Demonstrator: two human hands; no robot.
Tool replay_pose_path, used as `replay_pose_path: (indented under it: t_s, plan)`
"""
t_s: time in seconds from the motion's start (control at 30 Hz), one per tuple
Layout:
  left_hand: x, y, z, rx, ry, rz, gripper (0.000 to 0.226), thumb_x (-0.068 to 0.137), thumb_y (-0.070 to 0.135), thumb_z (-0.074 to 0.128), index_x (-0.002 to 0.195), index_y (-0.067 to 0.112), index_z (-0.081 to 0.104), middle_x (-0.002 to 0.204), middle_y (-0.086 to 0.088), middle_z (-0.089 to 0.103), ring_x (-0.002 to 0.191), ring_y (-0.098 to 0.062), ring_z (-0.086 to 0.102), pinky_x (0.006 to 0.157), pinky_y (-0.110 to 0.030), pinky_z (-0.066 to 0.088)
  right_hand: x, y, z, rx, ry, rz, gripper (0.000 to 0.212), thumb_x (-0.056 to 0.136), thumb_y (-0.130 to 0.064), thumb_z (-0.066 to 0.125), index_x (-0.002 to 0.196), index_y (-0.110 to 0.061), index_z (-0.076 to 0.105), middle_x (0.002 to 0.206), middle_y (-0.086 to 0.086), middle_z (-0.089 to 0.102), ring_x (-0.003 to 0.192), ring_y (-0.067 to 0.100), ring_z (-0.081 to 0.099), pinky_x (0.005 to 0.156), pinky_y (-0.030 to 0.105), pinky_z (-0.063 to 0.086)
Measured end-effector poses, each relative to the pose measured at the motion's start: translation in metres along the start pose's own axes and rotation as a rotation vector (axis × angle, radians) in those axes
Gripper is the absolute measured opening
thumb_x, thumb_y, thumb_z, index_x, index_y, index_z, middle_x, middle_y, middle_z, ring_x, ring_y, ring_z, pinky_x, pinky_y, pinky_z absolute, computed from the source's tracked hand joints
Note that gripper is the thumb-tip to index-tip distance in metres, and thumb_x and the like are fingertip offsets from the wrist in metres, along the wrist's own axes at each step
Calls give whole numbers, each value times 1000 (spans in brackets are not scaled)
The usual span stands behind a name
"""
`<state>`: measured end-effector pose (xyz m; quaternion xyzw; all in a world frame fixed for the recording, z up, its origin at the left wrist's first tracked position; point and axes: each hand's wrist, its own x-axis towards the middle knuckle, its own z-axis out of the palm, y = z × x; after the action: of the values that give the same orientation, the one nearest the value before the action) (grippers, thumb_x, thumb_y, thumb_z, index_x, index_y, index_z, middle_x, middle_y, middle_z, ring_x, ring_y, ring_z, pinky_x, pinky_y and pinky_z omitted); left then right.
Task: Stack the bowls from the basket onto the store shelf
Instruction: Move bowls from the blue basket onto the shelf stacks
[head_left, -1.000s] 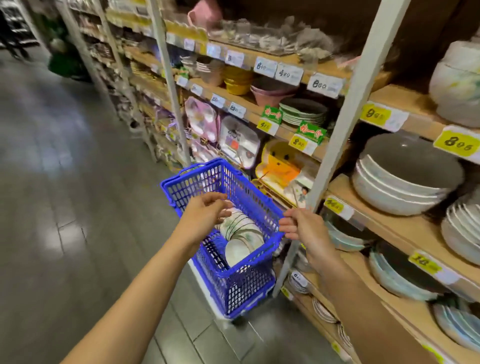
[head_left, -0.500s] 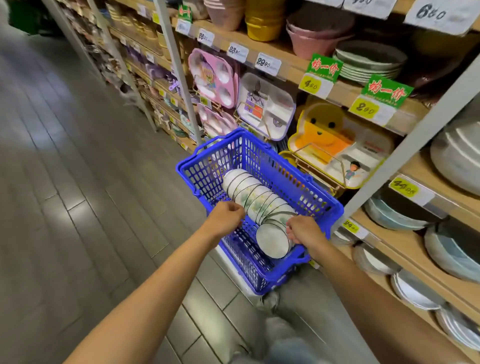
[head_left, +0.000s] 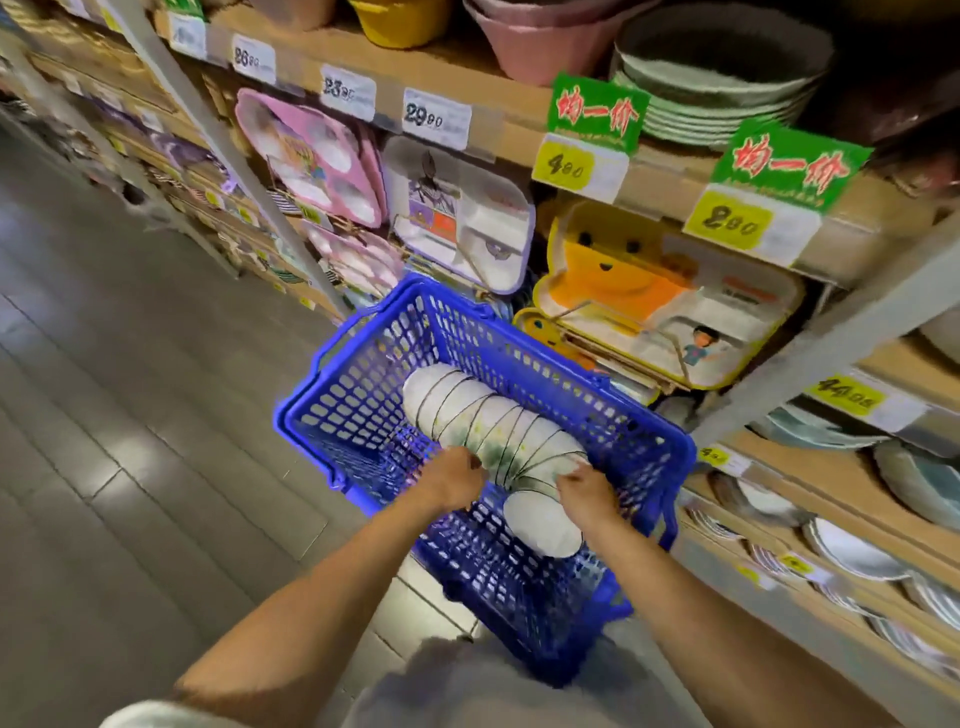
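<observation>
Row of nested white bowls (head_left: 493, 421) lying on its side inside the blue basket (head_left: 363, 405). Left hand (head_left: 452, 483) and right hand (head_left: 587, 491) clasp the row's near end, fingers curled against it. Store shelf (head_left: 670, 176) stands just beside the basket.

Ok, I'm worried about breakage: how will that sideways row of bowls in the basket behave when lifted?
Lying sideways, the nested bowls form a loose row, so it may sag or slide apart if lifted. They look glazed ceramic: likely heavy, chip-prone.
</observation>
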<state>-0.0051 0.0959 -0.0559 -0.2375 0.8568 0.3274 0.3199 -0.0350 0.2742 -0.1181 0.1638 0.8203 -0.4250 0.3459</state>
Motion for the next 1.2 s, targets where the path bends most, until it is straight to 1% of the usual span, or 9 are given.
replay_pose_path:
  t_s: [0.1,0.2,0.27,0.4,0.57,0.67,0.8,1.07,1.2]
  plan:
    - [26,6,8,170,-77,17,38,96,23,49,125,-1,56,124,-23,60,113,-35,58,94,-39,48,3,9,13,-63,59,45,5,92,-12,50,95,-14,53,108,12,53,93,15,48,80,30,42]
    - [50,10,15,296,-151,73,36,93,24,50,123,4,57,120,-18,63,110,-34,59,90,-33,48,2,13,23,-59,97,155,37,94,-14,50,130,-6,51,130,13,54,113,29,56,88,31,44]
    - [65,11,21,374,-195,129,33,92,24,52,115,2,59,118,-19,64,109,-34,60,85,-34,47,1,13,26,-55,101,183,44,95,-14,47,138,-5,45,132,18,55,115,32,56,86,33,45]
    - [88,9,36,598,-258,229,37,89,25,55,114,-1,61,119,-21,64,112,-36,59,89,-39,47,4,17,31,-137,106,260,31,98,-10,42,124,5,52,128,22,57,115,34,56,82,31,44]
    - [111,-1,56,932,-354,450,31,93,26,51,115,6,61,119,-15,64,112,-33,60,95,-41,42,7,27,52,-176,223,336,28,96,-7,46,120,4,57,125,22,60,115,34,58,91,34,45]
    - [114,-6,70,1074,-320,564,26,91,18,51,111,8,65,114,-9,66,107,-30,63,92,-44,44,10,32,67,-237,282,365,31,93,-5,49,122,6,53,125,24,58,116,35,57,94,37,46]
    - [113,-8,84,1123,-253,666,24,93,12,50,107,5,68,108,-12,69,99,-31,66,75,-40,49,13,35,81,-431,284,350,45,91,-1,51,135,4,43,134,22,46,119,33,54,97,37,45]
    - [123,4,100,1268,-142,727,31,93,2,45,118,4,63,119,-12,63,111,-33,60,84,-44,54,27,36,71,-726,308,243,28,91,6,45,112,0,64,114,18,65,102,32,65,78,41,54]
    - [121,1,97,1282,-154,686,32,95,4,42,119,6,63,121,-12,63,112,-32,60,83,-41,52,23,32,69,-806,245,164,27,90,4,49,108,-4,67,110,15,68,100,32,66,78,40,54]
